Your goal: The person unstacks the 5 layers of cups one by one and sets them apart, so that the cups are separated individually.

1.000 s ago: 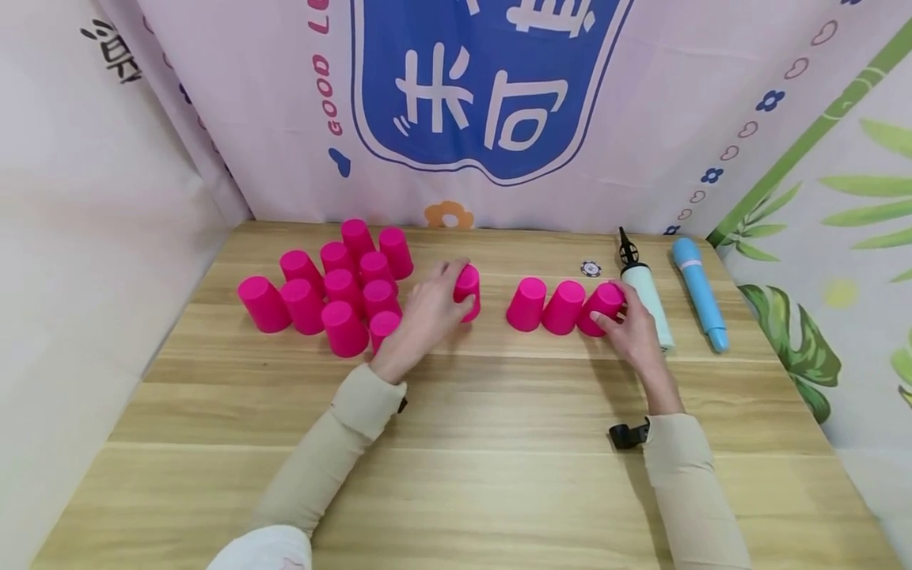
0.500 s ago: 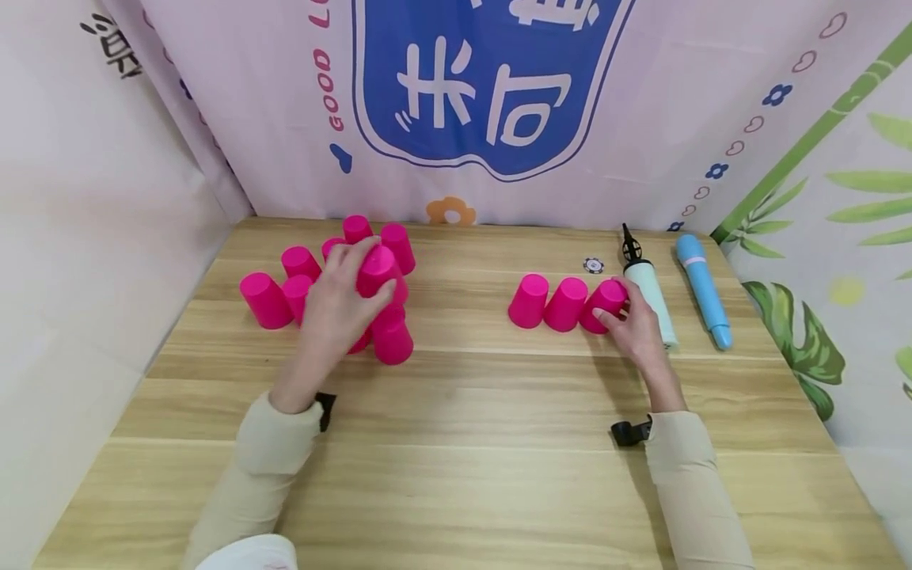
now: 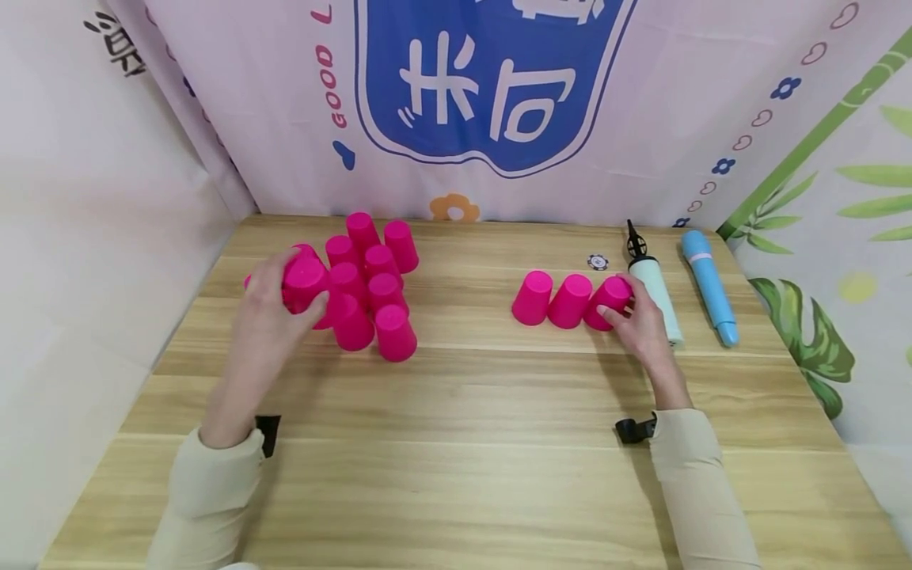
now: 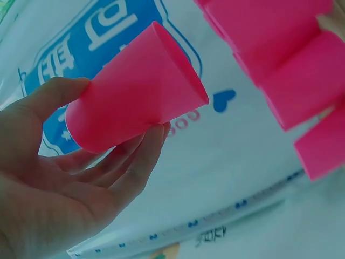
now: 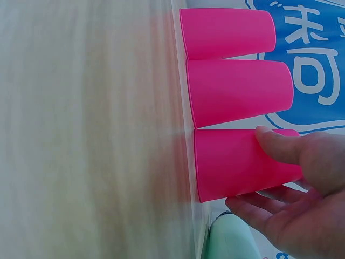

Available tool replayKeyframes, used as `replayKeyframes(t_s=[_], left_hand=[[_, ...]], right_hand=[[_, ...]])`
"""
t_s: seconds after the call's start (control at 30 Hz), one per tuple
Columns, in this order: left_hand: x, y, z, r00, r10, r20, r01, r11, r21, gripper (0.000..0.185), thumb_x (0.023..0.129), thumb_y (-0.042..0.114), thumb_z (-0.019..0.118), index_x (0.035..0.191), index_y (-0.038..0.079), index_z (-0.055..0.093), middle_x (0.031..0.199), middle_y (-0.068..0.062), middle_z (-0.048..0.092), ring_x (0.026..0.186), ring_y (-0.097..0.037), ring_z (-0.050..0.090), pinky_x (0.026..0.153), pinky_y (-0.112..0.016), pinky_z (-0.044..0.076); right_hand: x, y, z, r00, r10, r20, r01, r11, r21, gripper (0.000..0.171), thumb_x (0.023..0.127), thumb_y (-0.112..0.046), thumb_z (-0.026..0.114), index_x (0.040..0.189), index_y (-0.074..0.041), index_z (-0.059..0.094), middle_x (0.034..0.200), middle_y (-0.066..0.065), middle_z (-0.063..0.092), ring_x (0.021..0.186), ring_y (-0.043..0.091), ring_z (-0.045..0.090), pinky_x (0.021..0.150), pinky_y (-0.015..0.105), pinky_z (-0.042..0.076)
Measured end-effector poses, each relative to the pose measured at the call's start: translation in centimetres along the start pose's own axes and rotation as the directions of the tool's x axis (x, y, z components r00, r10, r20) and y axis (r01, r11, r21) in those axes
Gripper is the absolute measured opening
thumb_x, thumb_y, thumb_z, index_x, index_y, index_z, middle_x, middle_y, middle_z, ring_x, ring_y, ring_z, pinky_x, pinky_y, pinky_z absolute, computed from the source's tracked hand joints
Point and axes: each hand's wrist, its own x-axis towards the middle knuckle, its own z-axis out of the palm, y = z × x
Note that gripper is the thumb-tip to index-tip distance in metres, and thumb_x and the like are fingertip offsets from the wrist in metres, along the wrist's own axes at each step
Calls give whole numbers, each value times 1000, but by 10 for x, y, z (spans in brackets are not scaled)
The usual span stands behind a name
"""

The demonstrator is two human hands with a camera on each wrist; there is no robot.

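My left hand [image 3: 265, 321] grips a pink plastic cup [image 4: 135, 89] around its sides, thumb on one side and fingers on the other. In the head view that cup overlaps the left end of a cluster of several upside-down pink cups [image 3: 396, 334], and part of the cluster is hidden behind the hand. To the right, three more pink cups stand upside down in a row. My right hand [image 3: 643, 323] holds the rightmost cup [image 5: 237, 164] between thumb and fingers, its rim on the table. The middle cup [image 3: 570, 302] stands right beside it.
A pale green hand pump [image 3: 654, 289] with a black nozzle lies just right of my right hand. Farther right lies a blue stick-shaped thing [image 3: 708, 286]. A small round chip [image 3: 598, 262] is behind the row. A printed cloth [image 3: 492, 190] hangs at the table's back edge.
My left hand has carried a cup from the gap near the middle leftward, over the cluster to its left end. The right hand stays on the rightmost cup of the row.
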Motion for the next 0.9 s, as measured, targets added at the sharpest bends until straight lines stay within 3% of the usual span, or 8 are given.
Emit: replayKeyframes(t_s=[0.23,0.4,0.63,0.9], left_hand=[[-7,-23,-14,997,-67,38,66,997,36,57,88,13,66,136,-5,40,125,-27,49,104,-45,52,87,-58,46],[-5,-40,-16,987,-108,122,99,992,79,57,89,15,65,135,-8,39,121,-30,50,103,-46,51,86,-59,44],[-3,-65,-4,955,-164,246,132,981,143,57,87,13,67,131,-9,37,113,-31,52,99,-47,53,83,-59,46],[-1,-79,11,937,-171,305,131,980,147,55,87,11,65,127,-13,36,119,-34,49,108,-50,49,92,-61,42]], right_hand=[[-1,0,0,1000,-13,-8,13,1000,-13,68,90,-5,65,148,-3,28,134,30,47,122,45,48,101,52,42],[-2,0,0,1000,-17,-4,17,1000,-6,68,90,-4,65,148,-3,28,134,30,46,122,45,47,101,52,41],[-2,1,1,1000,-17,-4,17,1000,-7,69,90,-4,65,148,-3,27,134,31,47,122,46,48,101,52,42],[0,2,1,1000,-21,-7,21,1000,-6,68,90,-4,65,148,-2,28,133,31,47,122,46,48,100,53,42]])
